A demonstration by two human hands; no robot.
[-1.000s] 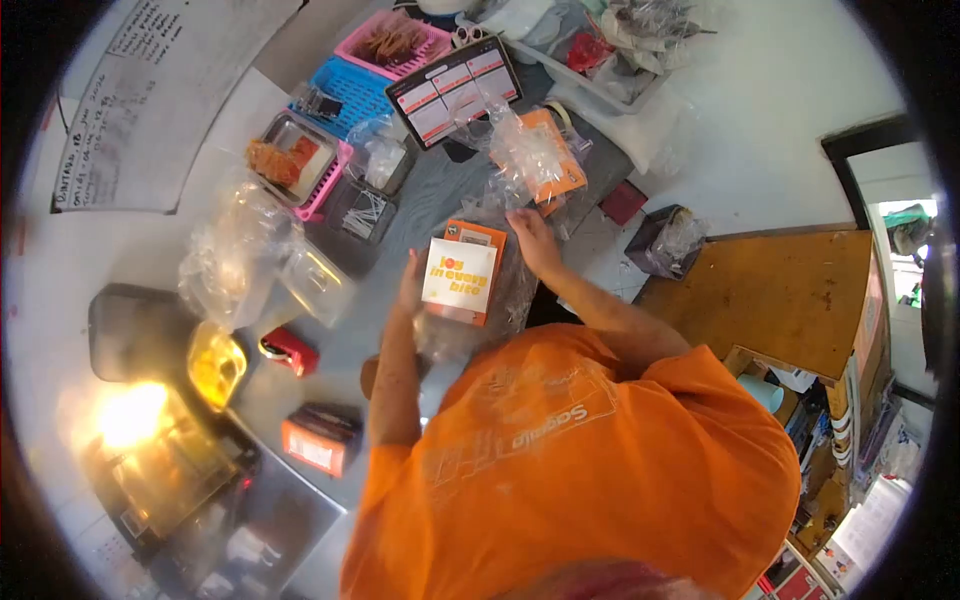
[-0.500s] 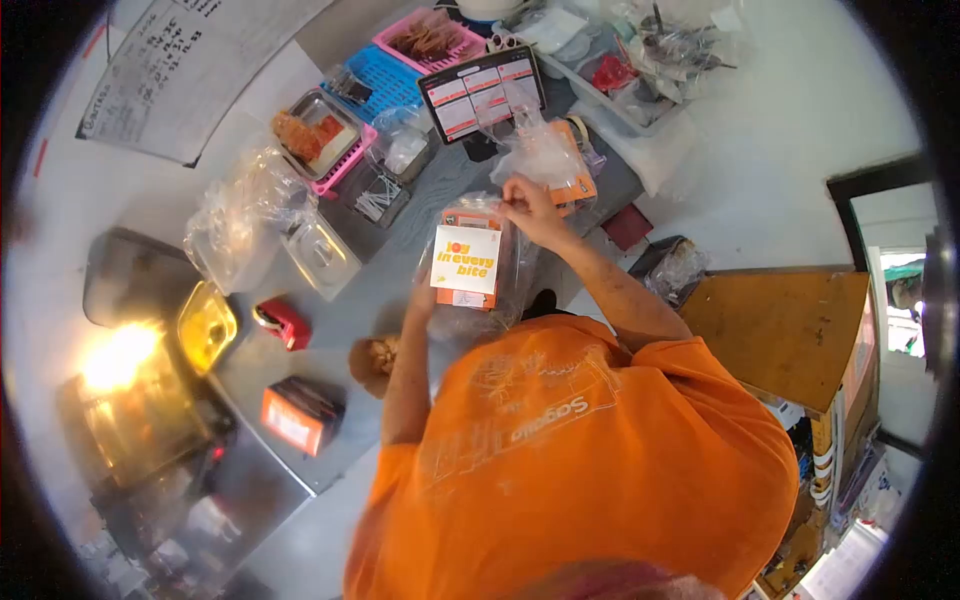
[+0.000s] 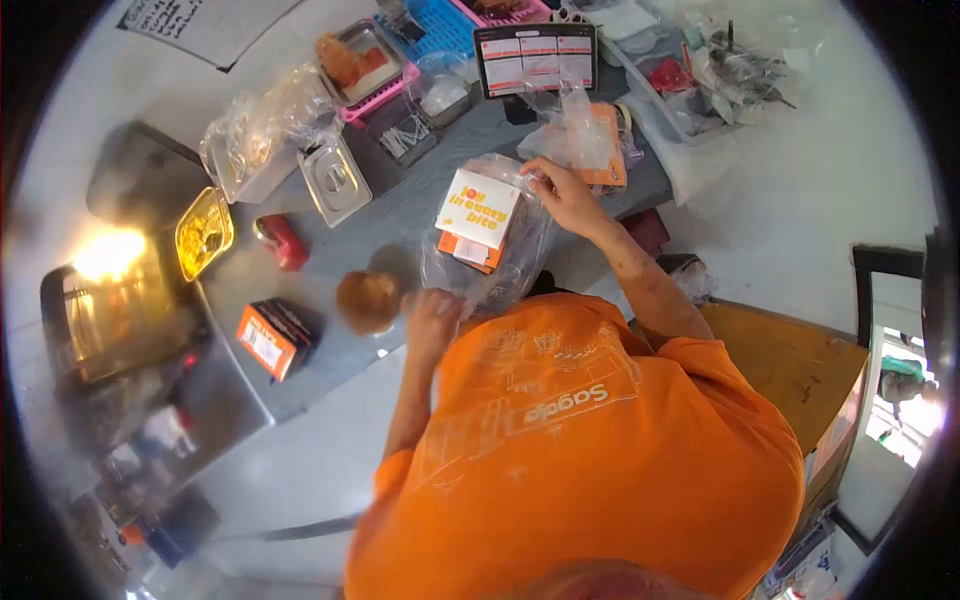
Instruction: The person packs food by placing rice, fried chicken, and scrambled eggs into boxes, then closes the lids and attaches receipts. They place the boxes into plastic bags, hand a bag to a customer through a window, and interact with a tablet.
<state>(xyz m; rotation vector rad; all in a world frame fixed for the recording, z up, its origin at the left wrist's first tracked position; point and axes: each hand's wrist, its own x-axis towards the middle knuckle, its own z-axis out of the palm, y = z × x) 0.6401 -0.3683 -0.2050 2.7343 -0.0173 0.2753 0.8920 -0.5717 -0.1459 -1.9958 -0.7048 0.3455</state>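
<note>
Two boxes: white box [image 3: 478,207] atop orange box [image 3: 470,251], on the counter [image 3: 385,215], clear bag [image 3: 524,258] showing around them.
Right hand [image 3: 566,196]: nearly closed, thumb and fingers pinching the bag's far edge.
Left hand [image 3: 431,318]: fingers bent, at the bag's near edge; blurred, so I cannot tell its grip.

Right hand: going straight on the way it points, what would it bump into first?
Probably the clear plastic bag; the right hand seems to be right at its edge, though exact depth is unclear.
</note>
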